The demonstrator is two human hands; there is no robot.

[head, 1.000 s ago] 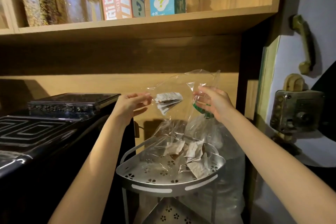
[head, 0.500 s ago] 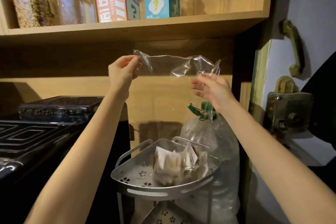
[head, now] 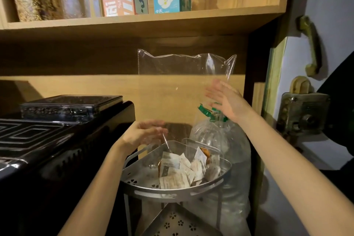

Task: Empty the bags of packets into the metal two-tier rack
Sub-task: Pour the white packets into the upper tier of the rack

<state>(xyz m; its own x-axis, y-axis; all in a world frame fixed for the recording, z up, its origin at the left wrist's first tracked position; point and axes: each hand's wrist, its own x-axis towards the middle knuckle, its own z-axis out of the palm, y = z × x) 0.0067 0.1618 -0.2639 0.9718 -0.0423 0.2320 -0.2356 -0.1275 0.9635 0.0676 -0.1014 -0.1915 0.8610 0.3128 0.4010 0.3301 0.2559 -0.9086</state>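
A clear plastic bag hangs upside down and empty above the metal two-tier rack. Several white and orange packets lie heaped in the rack's top tier. The lower tier shows bare perforated metal. My left hand is curled at the bag's lower left edge, just above the rack's back rim. Blurred, with fingers spread, my right hand lies flat against the bag's right side, below its top corner.
A large clear water bottle with a green cap stands right behind the rack. A black appliance with a clear lidded box fills the left. A wooden shelf with jars and boxes hangs overhead. A door lock is at the right.
The packets have dropped out of the bag into the top tier. My left hand has let go of the bag's top corner and moved down to its lower edge. My right hand's fingers have spread.
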